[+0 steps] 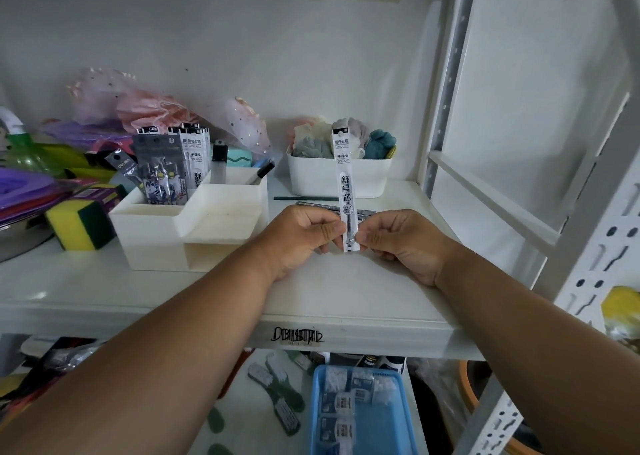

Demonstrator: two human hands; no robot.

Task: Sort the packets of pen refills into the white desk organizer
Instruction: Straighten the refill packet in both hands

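A long white refill packet (345, 177) with black print stands upright in front of me. My left hand (301, 236) and my right hand (405, 243) both pinch its lower end from either side. To the left stands the white desk organizer (166, 232), with several refill packets (173, 167) upright in its back-left compartment. A few more packets (363, 212) lie flat on the shelf just behind my hands, partly hidden.
A white bin (367, 180) of cloth items sits behind the held packet. Yellow-green sponges (81, 222) and purple packages (27, 191) crowd the left. White shelf posts (450, 83) rise at right. Below the shelf edge sits a blue tray (391, 416).
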